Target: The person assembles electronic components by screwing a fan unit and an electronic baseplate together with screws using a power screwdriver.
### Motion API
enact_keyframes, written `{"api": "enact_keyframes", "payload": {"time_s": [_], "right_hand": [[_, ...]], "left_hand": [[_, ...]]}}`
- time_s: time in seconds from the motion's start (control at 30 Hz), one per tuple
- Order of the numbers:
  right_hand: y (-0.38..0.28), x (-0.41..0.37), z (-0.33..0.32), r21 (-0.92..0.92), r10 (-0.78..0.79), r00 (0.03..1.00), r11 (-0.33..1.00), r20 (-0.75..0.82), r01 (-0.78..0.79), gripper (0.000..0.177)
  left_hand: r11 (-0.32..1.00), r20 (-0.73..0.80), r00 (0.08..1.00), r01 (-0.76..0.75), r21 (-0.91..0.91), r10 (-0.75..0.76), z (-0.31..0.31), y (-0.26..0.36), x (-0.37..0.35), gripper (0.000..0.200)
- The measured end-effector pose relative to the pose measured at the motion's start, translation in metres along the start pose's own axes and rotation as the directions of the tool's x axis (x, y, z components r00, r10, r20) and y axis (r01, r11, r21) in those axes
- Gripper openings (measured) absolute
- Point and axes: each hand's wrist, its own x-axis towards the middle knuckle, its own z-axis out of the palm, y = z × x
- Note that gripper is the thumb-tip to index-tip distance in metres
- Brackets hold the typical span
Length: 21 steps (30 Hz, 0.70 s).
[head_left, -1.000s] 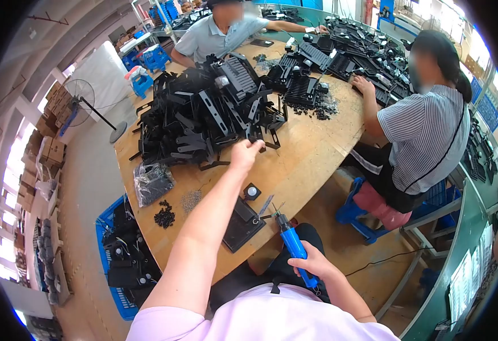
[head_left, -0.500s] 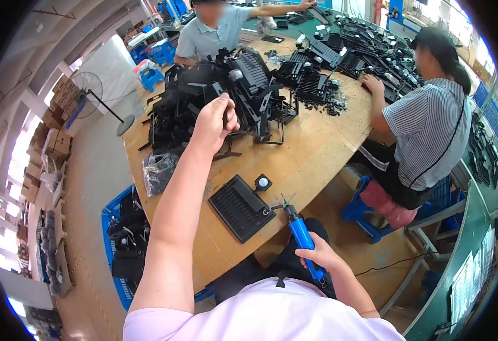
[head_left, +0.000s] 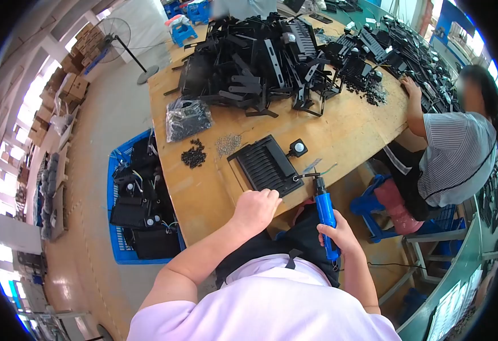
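A black finned floodlight (head_left: 266, 165) lies on the table near its front edge, with a small sensor head (head_left: 298, 148) beside its upper right corner. My left hand (head_left: 257, 210) is closed at the floodlight's near edge. A thin black bracket arm (head_left: 236, 175) runs from it along the floodlight's left side; the rest is hidden under my fingers. In my right hand (head_left: 339, 232) is a blue electric screwdriver (head_left: 325, 219), its tip pointing up beside the floodlight's right corner and the short cable there.
Black brackets (head_left: 260, 68) are heaped at the back. A plastic bag (head_left: 187, 120), black screws (head_left: 193, 154) and silver screws (head_left: 228, 144) lie left of the floodlight. A blue crate (head_left: 125, 253) of lamps stands at left. A person (head_left: 456, 150) sits at right.
My left hand has come down from the bracket pile to the floodlight's near edge, bringing a black bracket. The screwdriver stays in my right hand, and my view has shifted.
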Motion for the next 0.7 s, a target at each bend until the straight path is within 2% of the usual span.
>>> {"api": "enact_keyframes", "payload": {"time_s": [0.27, 0.43, 0.7], "right_hand": [[-0.001, -0.001, 0.003, -0.026, -0.010, 1.000, 1.000, -0.020, 0.009, 0.064], [-0.001, -0.002, 0.005, -0.036, -0.003, 0.999, 0.999, -0.033, 0.002, 0.062], [-0.002, -0.003, 0.008, -0.031, -0.003, 0.999, 1.000, -0.038, 0.002, 0.063]], "left_hand": [[0.999, -0.066, 0.998, 0.001, 0.051, 0.002, 0.019, 0.000, 0.000, 0.019], [0.996, -0.046, 0.999, 0.022, 0.089, -0.018, 0.016, -0.013, -0.004, 0.019], [0.987, -0.041, 0.992, -0.115, 0.110, 0.120, 0.023, -0.020, 0.002, 0.018]]}}
